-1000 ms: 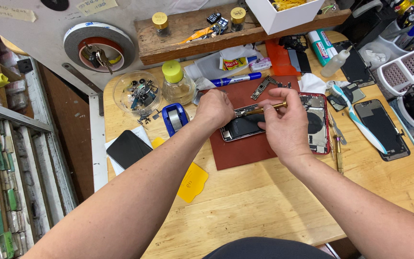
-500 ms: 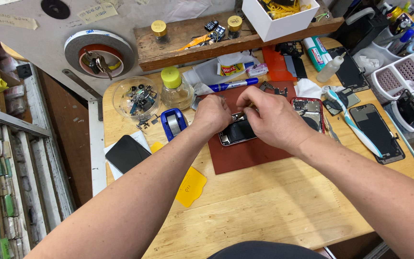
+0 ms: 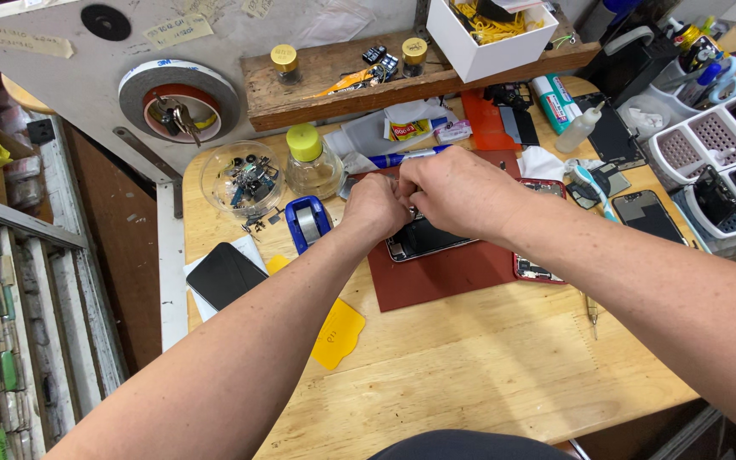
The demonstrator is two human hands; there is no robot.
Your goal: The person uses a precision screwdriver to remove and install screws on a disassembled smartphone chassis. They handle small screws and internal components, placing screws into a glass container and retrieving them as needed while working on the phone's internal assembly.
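An opened phone (image 3: 426, 241) lies on a dark red mat (image 3: 453, 274) in the middle of the wooden bench. Both hands meet over its upper left end. My left hand (image 3: 375, 207) is curled, with its fingertips pinched against the phone's top edge. My right hand (image 3: 456, 189) covers the phone's upper part, its fingers closed beside those of the left; what they pinch is hidden. A second opened phone body with a red rim (image 3: 540, 269) lies on the mat under my right forearm.
A blue tape dispenser (image 3: 307, 223), a clear dish of small parts (image 3: 243, 178) and a yellow-capped bottle (image 3: 311, 161) stand left of the hands. A black screen (image 3: 226, 274) and yellow plastic cards (image 3: 338, 333) lie lower left. More phones (image 3: 647, 217) and white trays (image 3: 709, 162) sit right.
My right hand has moved left, from the phone's right side to its upper left end, and now touches the left hand. The thin tool seen between the hands earlier is out of sight.
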